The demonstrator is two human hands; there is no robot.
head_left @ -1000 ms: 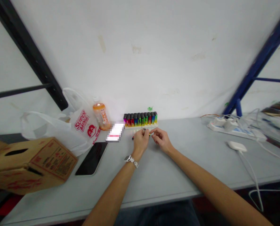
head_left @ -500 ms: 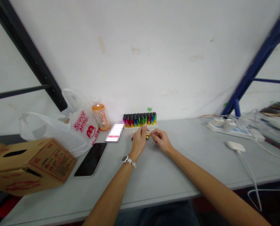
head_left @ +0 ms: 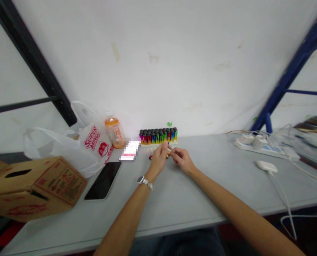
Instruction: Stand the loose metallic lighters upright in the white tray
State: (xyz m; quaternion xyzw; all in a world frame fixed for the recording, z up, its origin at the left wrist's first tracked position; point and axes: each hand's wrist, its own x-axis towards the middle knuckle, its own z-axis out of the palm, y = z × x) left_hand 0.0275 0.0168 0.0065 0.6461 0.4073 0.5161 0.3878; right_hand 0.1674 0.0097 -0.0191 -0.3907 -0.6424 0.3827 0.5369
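Note:
Several colourful lighters [head_left: 158,136] with black tops stand upright in rows on a pale tray [head_left: 175,142] against the wall. Just in front of them, my left hand [head_left: 159,156] has its fingers pinched together; what they hold is too small to name. My right hand [head_left: 181,158] is close beside it on the right, thumb and fingertips together, nearly touching the left fingertips. A small red and black item [head_left: 151,156] lies on the table by my left hand, and a bit of yellow shows between the hands.
On the left are a cardboard box [head_left: 35,188], a white plastic bag [head_left: 64,149], an orange drink bottle [head_left: 115,131], a black phone [head_left: 103,180] and a blurred white item [head_left: 130,150]. A power strip [head_left: 266,146] and a white charger [head_left: 267,166] with cables lie on the right.
My right fingertips have shifted slightly left, nearer my left fingers. Less yellow shows between the hands, and more red shows beside my left hand.

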